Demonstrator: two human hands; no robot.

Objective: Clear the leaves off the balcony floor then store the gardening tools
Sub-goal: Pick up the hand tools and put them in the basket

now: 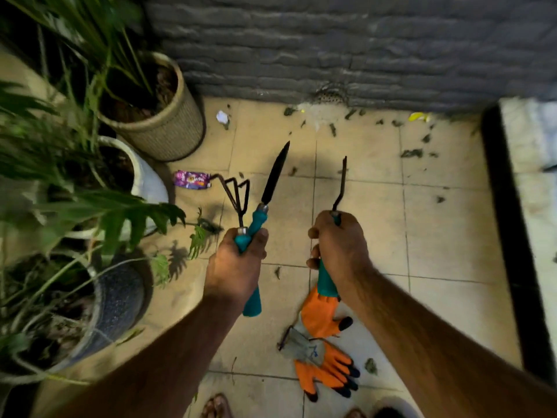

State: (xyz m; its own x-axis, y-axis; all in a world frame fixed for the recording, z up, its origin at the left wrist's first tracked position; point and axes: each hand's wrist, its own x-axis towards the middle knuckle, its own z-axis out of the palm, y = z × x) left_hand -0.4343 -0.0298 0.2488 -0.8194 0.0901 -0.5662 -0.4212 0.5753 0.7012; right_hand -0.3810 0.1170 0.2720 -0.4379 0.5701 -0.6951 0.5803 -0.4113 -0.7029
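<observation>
Teal tool handles w/ black blades; orange-grey gloves, black tips — beige floor tiles, grey brick wall, purple wrapper.

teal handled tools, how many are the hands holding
3. The left hand grips two together: a claw cultivator and a narrow trowel. The right hand grips one bent-shaft weeder. Another tool may lie hidden under the gloves.

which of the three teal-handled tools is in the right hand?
The thin bent-rod tool, held alone in the right hand. The left hand holds the claw rake and pointed trowel together.
</observation>
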